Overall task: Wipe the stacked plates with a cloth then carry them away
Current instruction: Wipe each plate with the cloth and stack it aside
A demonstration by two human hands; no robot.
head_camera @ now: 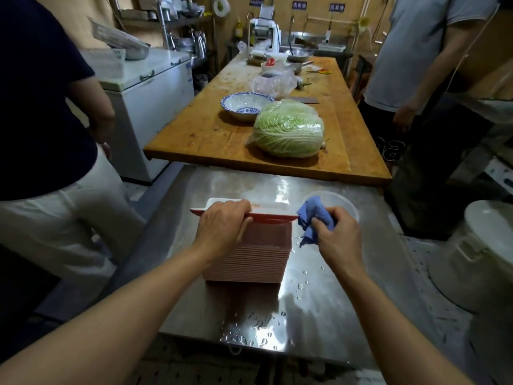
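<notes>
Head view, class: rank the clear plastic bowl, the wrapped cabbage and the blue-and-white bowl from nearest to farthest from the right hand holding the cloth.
1. Clear plastic bowl: on the steel table, just behind the right hand.
2. Wrapped cabbage: near end of the wooden table, ahead.
3. Blue-and-white bowl: beyond the cabbage, to its left.

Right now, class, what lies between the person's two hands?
In the head view, the top plate's red rim spans from the left hand to the blue cloth in the right hand.

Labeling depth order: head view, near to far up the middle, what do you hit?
Water drops → plate stack → cabbage → blue-patterned bowl → plastic bag → white machine.
</notes>
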